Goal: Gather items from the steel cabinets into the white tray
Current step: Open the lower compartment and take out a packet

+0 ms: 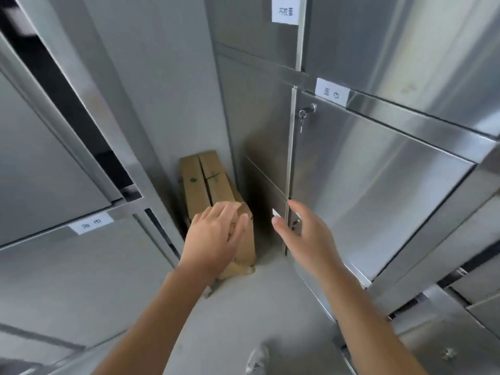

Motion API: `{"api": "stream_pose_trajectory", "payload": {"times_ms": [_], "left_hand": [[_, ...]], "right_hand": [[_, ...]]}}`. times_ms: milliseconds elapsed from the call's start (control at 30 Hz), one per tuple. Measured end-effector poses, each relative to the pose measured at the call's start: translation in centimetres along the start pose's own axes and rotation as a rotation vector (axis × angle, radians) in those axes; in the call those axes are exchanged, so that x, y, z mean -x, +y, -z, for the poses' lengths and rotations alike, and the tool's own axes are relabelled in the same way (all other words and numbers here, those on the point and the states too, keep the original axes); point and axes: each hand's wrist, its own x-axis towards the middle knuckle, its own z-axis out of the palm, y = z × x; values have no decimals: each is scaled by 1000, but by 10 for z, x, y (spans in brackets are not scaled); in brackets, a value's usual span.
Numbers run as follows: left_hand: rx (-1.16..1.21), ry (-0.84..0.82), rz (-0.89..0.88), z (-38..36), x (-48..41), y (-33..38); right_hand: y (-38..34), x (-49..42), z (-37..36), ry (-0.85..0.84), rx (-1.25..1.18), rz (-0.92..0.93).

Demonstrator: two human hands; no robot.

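Steel cabinets surround me, one bank on the left (67, 163) and one on the right (378, 171). A brown cardboard box (208, 182) stands on the grey floor in the corner between them. My left hand (213, 236) lies over the near top edge of the box, fingers relaxed. My right hand (303, 231) is spread open at the left edge of a lower right cabinet door, next to its lock (296, 223). No white tray is in view.
A key hangs in the lock (307, 110) of the labelled right door. White paper labels (332, 93) mark the doors, another on the left bank (90, 223). The upper left door stands slightly ajar. A white shoe tip (257, 358) shows at the bottom.
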Motion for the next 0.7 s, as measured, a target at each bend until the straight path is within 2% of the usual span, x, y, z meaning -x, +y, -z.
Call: {"api": "stream_pose_trajectory", "payload": {"times_ms": [167,300,500,700], "left_hand": [[-51,68,41,3,25,-10],[-40,25,-12,-12,16,12],[63,-70,-235,-52,-12,74],[149,-281,-523,-108,-21,140]], "right_hand": [[-6,7,-10,-25,-10,47],[9,16,11,24,10,12],[51,44,55,193,65,-181],[102,97,94,410,47,-476]]}}
